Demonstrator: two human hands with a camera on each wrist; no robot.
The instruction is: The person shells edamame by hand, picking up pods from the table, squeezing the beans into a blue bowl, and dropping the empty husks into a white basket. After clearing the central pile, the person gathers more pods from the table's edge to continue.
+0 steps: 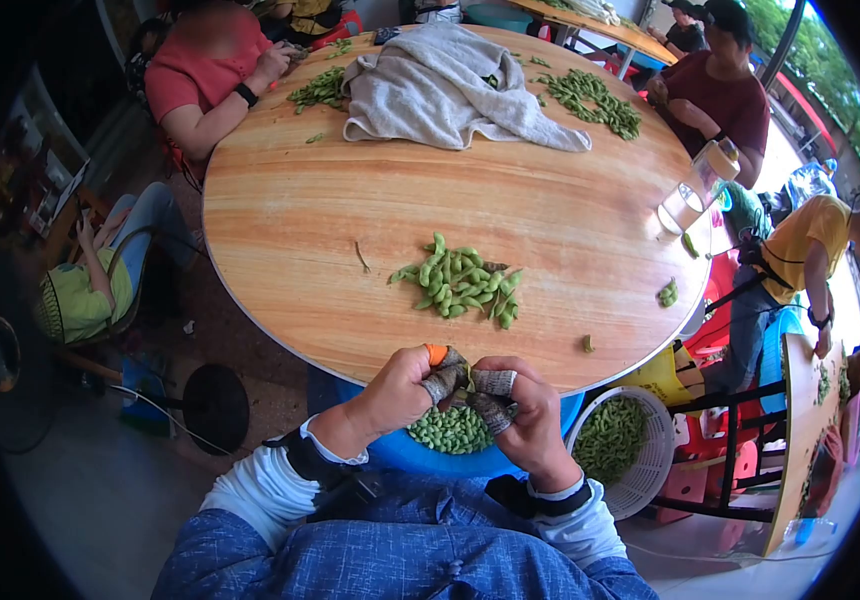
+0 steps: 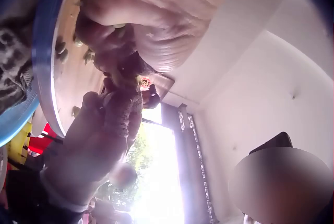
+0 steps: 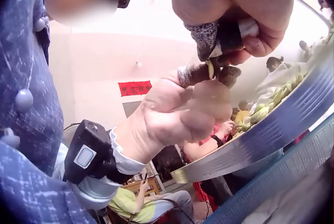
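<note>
Both hands meet fingertip to fingertip over the table's near edge, their fingers and thumbs partly wrapped in grey and dark coverings. A small green soybean pod is pinched between them, mostly hidden by the fingertips. My left hand, which has an orange band on one digit, grips it from the left. From the other side my right hand pinches it with thumb and fingers. Directly below is a blue basin holding shelled green beans. A pile of unshelled pods lies on the table just beyond the hands.
The round wooden table carries a grey towel, more pod heaps and a clear bottle. A white basket of pods stands at the lower right. Several people sit around; a stool stands at left.
</note>
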